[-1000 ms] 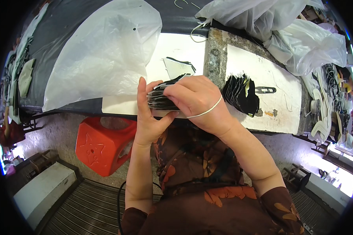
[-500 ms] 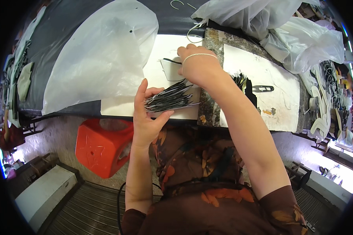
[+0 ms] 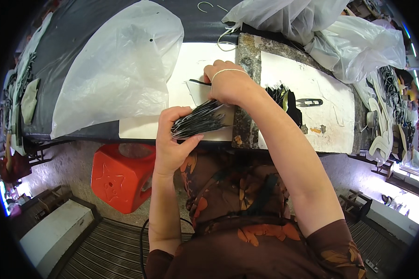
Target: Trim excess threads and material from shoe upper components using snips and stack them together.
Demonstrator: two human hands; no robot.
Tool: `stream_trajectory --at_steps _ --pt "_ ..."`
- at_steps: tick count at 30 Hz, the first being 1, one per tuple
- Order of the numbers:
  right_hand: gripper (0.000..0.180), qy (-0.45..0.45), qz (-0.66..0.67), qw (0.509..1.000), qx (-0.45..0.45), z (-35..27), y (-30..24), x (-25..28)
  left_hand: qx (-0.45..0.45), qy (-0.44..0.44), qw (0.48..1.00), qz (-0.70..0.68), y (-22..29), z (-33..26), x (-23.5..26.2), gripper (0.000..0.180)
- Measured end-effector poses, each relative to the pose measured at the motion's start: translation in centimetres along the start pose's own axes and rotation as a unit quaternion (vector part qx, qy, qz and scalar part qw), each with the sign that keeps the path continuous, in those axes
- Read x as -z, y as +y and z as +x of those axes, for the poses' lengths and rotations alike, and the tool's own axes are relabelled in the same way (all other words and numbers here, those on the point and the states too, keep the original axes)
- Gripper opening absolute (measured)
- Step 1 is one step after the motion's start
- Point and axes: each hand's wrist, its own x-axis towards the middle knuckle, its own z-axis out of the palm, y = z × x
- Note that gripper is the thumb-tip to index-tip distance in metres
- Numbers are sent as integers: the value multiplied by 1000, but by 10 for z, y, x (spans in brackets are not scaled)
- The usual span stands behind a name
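A thick stack of thin black and white pieces (image 3: 199, 122) fans out over the table's front edge. My left hand (image 3: 172, 144) is closed around its left end, with the thumb along the near side. Just beyond the stack, my right hand (image 3: 228, 83) is curled, its wrist circled by a thin pale band. Its fingertips point down beside a pale flat piece (image 3: 196, 91) with a black strip on its far edge. My own hand hides most of what those fingers hold or touch.
A large translucent plastic bag (image 3: 121, 69) lies left on the dark table. Right of my forearm are black thread snips (image 3: 309, 102) and more black pieces (image 3: 284, 100) on a white-topped board (image 3: 335, 125). More plastic bags (image 3: 358, 46) lie behind. A red plastic stool (image 3: 121, 179) stands below.
My right hand has come slightly nearer the stack. The left fingers have folded over the stack's far side, and the stack has tilted a little.
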Motion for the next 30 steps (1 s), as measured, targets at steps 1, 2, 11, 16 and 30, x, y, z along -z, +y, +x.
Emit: stream_trajectory --at_steps 1,2,11,16,30 --pt "34 20 -10 1000 16 -2 1 -2 -46 2 997 64 2 4 1 63" --pt "34 20 -10 1000 17 -3 1 -3 -92 3 988 127 4 7 2 55" --pt "30 -73 110 990 -40 -14 -7 12 40 -27 999 -3 10 3 6 53" --pt "33 -99 54 993 37 -16 -4 8 92 -79 993 -12 24 -1 3 57" --pt "31 41 325 937 118 -48 1 -9 -65 2 994 92 6 -6 -6 50"
